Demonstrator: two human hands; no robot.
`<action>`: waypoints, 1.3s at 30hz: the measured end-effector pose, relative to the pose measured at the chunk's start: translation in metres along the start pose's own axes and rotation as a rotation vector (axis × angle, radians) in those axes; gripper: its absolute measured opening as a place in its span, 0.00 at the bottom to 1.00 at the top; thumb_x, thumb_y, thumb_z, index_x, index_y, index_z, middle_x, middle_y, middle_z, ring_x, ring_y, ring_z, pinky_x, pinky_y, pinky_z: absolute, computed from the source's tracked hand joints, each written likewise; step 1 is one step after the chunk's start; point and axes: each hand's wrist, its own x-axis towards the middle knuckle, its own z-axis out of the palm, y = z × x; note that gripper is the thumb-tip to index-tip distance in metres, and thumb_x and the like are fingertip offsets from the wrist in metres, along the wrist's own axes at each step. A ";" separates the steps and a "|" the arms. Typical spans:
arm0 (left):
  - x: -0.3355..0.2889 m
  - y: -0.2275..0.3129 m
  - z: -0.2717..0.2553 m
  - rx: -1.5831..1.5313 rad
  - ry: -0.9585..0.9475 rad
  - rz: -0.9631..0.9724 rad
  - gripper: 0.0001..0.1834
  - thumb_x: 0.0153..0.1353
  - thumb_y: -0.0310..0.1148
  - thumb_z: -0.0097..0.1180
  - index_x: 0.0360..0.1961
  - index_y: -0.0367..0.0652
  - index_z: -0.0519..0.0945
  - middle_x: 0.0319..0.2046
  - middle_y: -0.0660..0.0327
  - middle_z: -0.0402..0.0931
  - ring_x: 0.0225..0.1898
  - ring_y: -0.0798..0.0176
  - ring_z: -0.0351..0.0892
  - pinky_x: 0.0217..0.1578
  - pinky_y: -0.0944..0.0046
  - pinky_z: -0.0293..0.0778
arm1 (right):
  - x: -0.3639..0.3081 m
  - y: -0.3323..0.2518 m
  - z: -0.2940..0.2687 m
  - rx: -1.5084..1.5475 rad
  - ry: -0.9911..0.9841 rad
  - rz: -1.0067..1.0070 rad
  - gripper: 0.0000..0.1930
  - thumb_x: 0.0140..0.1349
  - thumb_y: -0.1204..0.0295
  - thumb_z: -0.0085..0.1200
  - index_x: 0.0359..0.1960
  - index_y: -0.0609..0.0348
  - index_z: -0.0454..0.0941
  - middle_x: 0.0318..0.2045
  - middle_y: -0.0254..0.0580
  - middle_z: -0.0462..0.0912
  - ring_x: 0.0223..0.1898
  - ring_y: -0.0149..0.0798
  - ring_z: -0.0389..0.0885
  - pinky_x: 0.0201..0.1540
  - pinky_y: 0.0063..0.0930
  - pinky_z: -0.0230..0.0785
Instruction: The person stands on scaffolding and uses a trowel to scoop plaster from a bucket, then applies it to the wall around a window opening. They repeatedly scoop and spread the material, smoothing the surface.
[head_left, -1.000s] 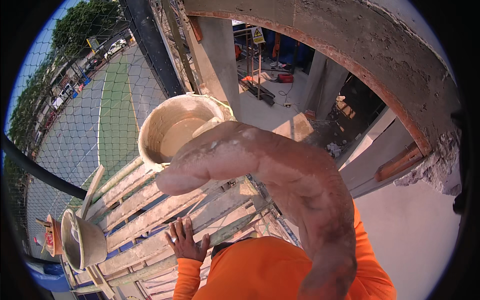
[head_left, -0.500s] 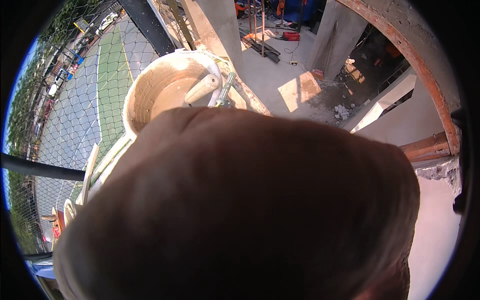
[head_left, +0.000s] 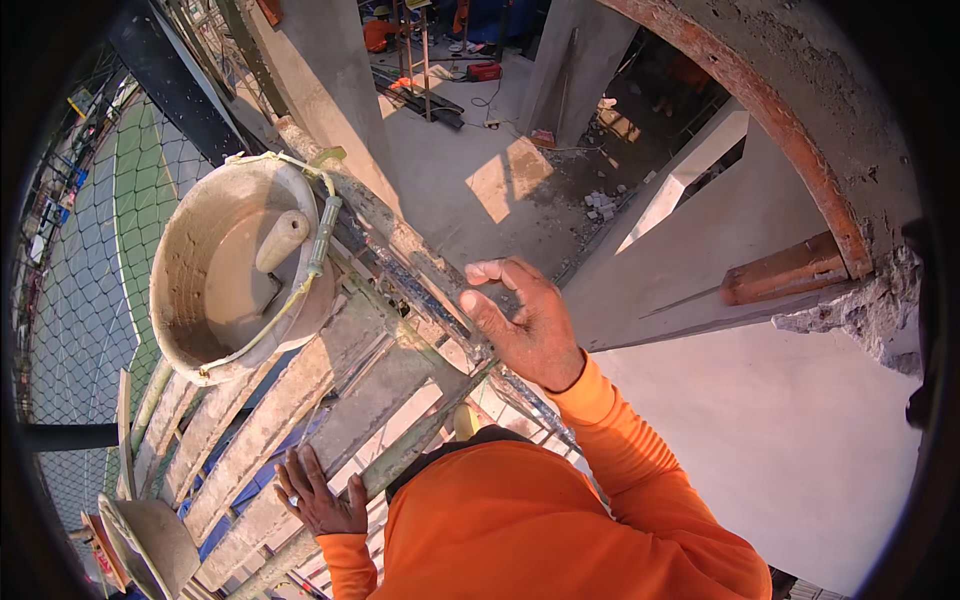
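Several fingers of your left hand [head_left: 326, 500] spread on a scaffold plank [head_left: 372, 425]; your right hand [head_left: 530, 328], loosely curled and empty, hovers right of a mortar-smeared bucket [head_left: 182, 285].

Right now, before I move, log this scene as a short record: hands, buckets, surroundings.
Left hand: palm down at the planks, fingers apart
Right hand: raised, fingers curled, nothing visible in it
Large bucket: left of the right hand; pale-handled tool inside, green grip at its right side
Second bucket: lower left, partly cut off
Far left: mesh fence
Upper right: curved concrete edge
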 end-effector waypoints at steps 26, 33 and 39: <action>0.004 -0.003 0.001 0.085 -0.054 0.002 0.45 0.69 0.60 0.47 0.80 0.44 0.60 0.80 0.46 0.54 0.82 0.38 0.45 0.78 0.37 0.35 | 0.147 0.257 -0.079 -0.444 -0.252 0.614 0.49 0.69 0.62 0.60 0.82 0.63 0.40 0.70 0.62 0.72 0.71 0.54 0.73 0.71 0.38 0.66; 0.003 -0.004 0.003 0.075 -0.035 -0.003 0.45 0.69 0.63 0.46 0.79 0.45 0.62 0.80 0.47 0.54 0.82 0.39 0.45 0.78 0.36 0.34 | 0.302 0.253 -0.141 -1.305 -0.270 0.610 0.46 0.68 0.65 0.57 0.84 0.45 0.44 0.71 0.56 0.74 0.68 0.57 0.77 0.67 0.47 0.71; 0.006 -0.001 -0.003 0.046 -0.045 -0.041 0.46 0.67 0.64 0.49 0.79 0.47 0.63 0.79 0.48 0.56 0.81 0.39 0.48 0.78 0.36 0.34 | 0.340 0.238 -0.157 -1.214 -0.079 0.625 0.48 0.68 0.57 0.55 0.84 0.46 0.40 0.69 0.61 0.74 0.68 0.59 0.76 0.69 0.48 0.69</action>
